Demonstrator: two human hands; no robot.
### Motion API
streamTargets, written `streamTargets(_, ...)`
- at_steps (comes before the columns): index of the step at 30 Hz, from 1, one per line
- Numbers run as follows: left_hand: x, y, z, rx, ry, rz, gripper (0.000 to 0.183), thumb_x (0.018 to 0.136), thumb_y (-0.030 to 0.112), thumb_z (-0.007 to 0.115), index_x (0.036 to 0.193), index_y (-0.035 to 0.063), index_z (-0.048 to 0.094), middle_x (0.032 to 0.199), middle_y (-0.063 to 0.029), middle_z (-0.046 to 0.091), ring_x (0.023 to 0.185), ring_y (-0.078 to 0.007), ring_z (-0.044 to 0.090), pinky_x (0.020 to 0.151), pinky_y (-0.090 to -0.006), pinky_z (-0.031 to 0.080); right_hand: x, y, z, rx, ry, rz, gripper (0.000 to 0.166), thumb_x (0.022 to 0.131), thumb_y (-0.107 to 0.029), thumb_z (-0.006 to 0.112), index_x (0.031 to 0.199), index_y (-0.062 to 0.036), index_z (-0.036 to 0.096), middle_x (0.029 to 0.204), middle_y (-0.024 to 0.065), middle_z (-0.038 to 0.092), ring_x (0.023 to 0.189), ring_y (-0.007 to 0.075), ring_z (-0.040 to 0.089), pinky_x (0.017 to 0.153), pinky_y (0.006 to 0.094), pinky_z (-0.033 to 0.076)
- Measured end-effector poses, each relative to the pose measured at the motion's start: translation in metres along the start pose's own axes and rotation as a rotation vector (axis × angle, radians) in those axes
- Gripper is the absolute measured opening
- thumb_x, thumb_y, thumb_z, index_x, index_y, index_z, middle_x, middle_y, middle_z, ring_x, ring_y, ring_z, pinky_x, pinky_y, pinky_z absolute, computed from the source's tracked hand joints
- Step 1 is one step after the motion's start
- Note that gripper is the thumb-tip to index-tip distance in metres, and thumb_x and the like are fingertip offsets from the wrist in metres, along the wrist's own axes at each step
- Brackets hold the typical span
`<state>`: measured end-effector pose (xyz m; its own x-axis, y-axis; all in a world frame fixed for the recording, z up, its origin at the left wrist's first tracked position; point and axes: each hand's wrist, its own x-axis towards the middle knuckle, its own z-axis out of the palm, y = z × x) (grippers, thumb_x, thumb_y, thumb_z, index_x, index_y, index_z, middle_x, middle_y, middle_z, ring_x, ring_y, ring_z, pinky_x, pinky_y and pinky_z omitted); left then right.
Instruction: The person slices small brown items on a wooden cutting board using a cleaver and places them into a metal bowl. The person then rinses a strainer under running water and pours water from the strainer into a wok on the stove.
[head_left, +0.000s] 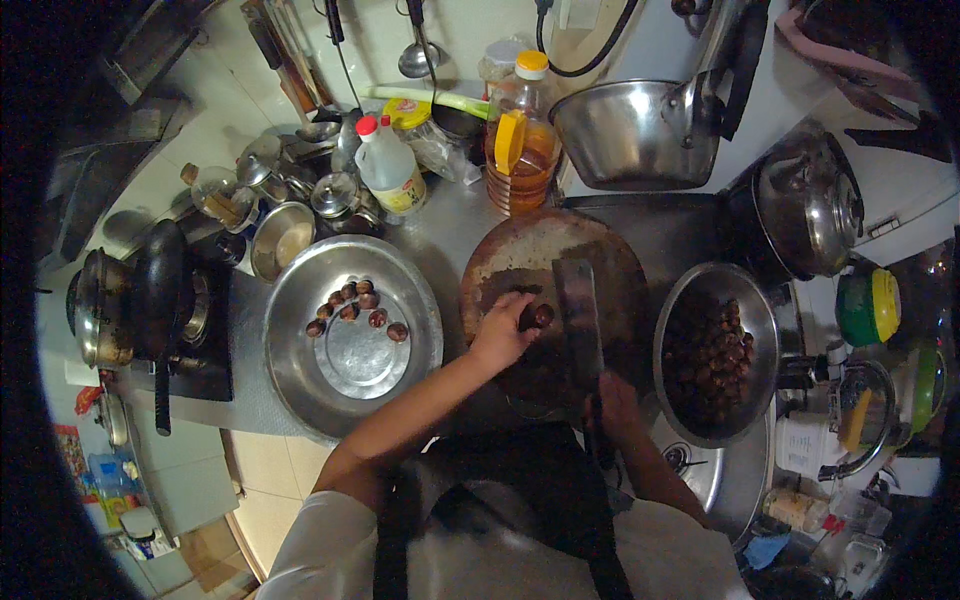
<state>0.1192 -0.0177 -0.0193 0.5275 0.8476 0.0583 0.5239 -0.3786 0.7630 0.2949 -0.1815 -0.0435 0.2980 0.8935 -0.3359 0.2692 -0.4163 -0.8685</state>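
Note:
A round wooden chopping board (517, 247) lies before me on the metal counter. My left hand (504, 336) is over its left half, with a brown chestnut (543, 316) held at the fingertips. To the right of that nut, a cleaver (577, 311) has its broad blade over the board. My right hand (619, 411) grips its dark handle near the board's front edge. Several chestnuts (367, 301) rest in a wide steel basin (283, 352) on the left. On the right, a steel bowl (766, 337) holds a heap of chestnuts (712, 360), partly in shadow.
Behind the board stand an oil bottle (523, 165) and a white jug with a red cap (391, 169). A steel pan (637, 135) is at the back right. The sink (739, 480) lies under the right bowl. At far left, a black wok (159, 292) sits by the stove.

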Motion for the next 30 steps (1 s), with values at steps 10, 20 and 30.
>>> streamTargets(10,-0.009,0.012,-0.032,-0.174,0.386,-0.036,0.026,0.069,-0.002,0.056,0.095,0.0041,0.053,0.089,-0.0131,0.052,0.076,-0.0285,0.053,0.068,-0.0318,0.044,0.002,-0.067,-0.008,-0.209,-0.104,-0.215,0.03,0.087,-0.028,0.032,0.081,-0.0043,0.05,0.052,0.0057,0.048,0.043,0.0153,0.048,0.04,0.0294,0.038)
streamTargets(20,-0.018,-0.009,-0.036,-0.352,0.482,-0.082,0.021,0.072,-0.002,0.055,0.093,0.0025,0.053,0.083,-0.0094,0.052,0.07,-0.017,0.053,0.064,-0.0253,0.042,0.028,-0.103,0.007,-0.539,-0.159,-0.14,0.038,0.085,-0.028,0.036,0.108,-0.0001,0.048,0.082,0.0237,0.056,0.078,0.04,0.054,0.067,0.0408,0.043)
streamTargets(30,-0.023,-0.005,0.008,-0.559,0.24,-0.222,0.033,0.079,0.012,0.057,0.108,0.0036,0.043,0.092,-0.0071,0.051,0.078,-0.0136,0.051,0.068,-0.0246,0.043,0.026,-0.049,0.018,-0.141,-0.035,-0.142,0.036,0.086,-0.033,0.033,0.083,-0.0014,0.051,0.063,0.0115,0.054,0.053,0.0217,0.054,0.048,0.032,0.042)
